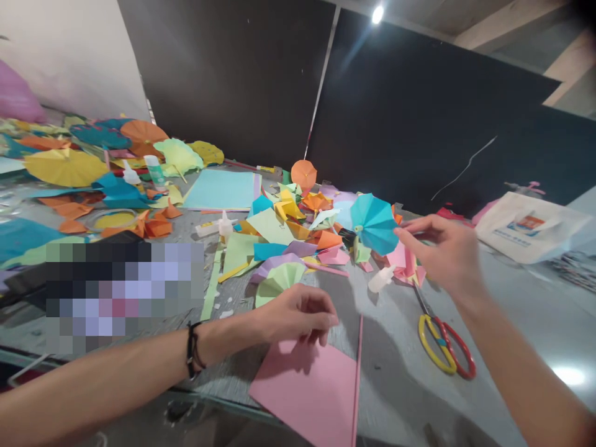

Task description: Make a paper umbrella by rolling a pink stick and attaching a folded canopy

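At the right, my right hand (442, 254) pinches the edge of a pleated blue paper umbrella (377, 217), which is tilted up over the pile of paper. Lower and nearer, my left hand (300, 316) hovers above a sheet of pink paper (310, 391) with its fingers curled in; I see nothing between them. A thin pink paper stick (359, 366) lies along the sheet's right side. Behind my left hand rests a pleated light green paper piece (279, 282), partly covered by the wrist. Scissors (437, 347) with yellow and red handles lie below my right hand.
Folded paper scraps (279, 226) heap in the middle. A small white glue bottle (382, 279) lies right of them. Light blue sheets (223, 189) are stacked behind. More paper umbrellas (65, 167) fill the left. A white bag (531, 226) sits at right, near a dark wall.
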A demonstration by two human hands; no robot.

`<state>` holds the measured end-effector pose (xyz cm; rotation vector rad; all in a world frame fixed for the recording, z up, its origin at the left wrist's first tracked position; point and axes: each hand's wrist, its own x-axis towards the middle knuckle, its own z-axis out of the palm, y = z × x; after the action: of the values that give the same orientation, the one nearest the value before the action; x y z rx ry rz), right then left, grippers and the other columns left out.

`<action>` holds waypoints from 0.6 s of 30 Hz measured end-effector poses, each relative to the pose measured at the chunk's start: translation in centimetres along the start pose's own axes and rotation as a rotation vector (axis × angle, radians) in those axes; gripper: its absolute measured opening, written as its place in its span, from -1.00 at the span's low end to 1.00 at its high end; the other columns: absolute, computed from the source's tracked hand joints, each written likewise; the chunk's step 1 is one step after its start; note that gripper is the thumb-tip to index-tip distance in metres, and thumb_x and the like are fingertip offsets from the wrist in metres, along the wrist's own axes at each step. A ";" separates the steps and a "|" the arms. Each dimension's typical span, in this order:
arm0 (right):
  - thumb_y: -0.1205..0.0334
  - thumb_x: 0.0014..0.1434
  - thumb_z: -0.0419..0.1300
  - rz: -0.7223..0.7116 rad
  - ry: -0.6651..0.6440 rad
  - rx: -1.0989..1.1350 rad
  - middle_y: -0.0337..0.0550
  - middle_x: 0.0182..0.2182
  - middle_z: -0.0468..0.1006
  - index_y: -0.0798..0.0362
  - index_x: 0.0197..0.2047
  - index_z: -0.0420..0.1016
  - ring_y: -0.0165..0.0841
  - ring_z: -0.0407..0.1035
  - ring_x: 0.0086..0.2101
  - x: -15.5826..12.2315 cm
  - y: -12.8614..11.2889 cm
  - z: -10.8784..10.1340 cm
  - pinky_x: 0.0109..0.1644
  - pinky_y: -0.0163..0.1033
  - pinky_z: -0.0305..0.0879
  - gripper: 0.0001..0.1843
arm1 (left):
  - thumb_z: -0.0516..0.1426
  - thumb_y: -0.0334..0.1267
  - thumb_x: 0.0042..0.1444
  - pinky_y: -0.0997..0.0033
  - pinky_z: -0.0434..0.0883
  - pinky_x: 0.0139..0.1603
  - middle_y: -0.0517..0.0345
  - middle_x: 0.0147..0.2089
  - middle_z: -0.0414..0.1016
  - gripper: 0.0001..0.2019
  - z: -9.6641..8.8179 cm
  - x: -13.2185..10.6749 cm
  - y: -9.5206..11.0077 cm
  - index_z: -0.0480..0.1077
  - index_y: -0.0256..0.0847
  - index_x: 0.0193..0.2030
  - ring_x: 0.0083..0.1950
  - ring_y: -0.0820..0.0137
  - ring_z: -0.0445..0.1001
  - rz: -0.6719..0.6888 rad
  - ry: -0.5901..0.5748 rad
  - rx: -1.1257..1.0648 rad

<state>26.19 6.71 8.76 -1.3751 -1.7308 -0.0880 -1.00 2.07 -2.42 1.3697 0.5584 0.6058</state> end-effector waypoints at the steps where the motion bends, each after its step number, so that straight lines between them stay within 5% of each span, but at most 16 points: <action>1: 0.02 0.15 0.40 0.002 -0.006 0.074 -0.10 -0.27 0.69 -0.03 -0.39 0.56 -0.20 0.58 -0.27 -1.1 -0.3 -0.3 -0.17 -0.10 0.52 -0.78 | 0.32 0.01 0.18 0.57 0.36 -0.55 0.17 -0.49 0.53 -0.65 0.0 0.0 0.2 0.45 -0.27 -0.29 -0.57 0.54 0.38 0.012 0.039 -0.006; 8: 0.05 0.01 0.59 0.321 -0.199 0.889 -0.22 -0.38 0.55 -0.03 -0.49 0.54 -0.39 0.39 -0.37 -6.8 -0.3 -0.1 -0.32 -0.30 0.39 -0.67 | 0.34 -0.08 0.07 0.56 0.32 -0.58 0.19 -0.60 0.43 -0.70 0.3 0.0 1.1 0.45 -0.29 -0.42 -0.60 0.49 0.41 0.081 0.274 0.014; 18: 0.02 -0.07 0.62 0.584 -0.322 1.131 -0.30 -0.51 0.32 0.02 -0.55 0.44 -0.44 0.20 -0.44 -9.8 -0.3 2.9 -0.38 -0.37 0.25 -0.54 | 0.34 -0.35 -0.14 0.57 0.35 -0.57 0.22 -0.57 0.47 -0.84 0.1 0.1 -0.5 0.46 -0.27 -0.42 -0.56 0.47 0.44 0.136 0.302 -0.085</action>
<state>24.07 0.95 0.63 -0.9454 -1.1568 1.2871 -0.84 2.00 -2.94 1.2504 0.6766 0.9461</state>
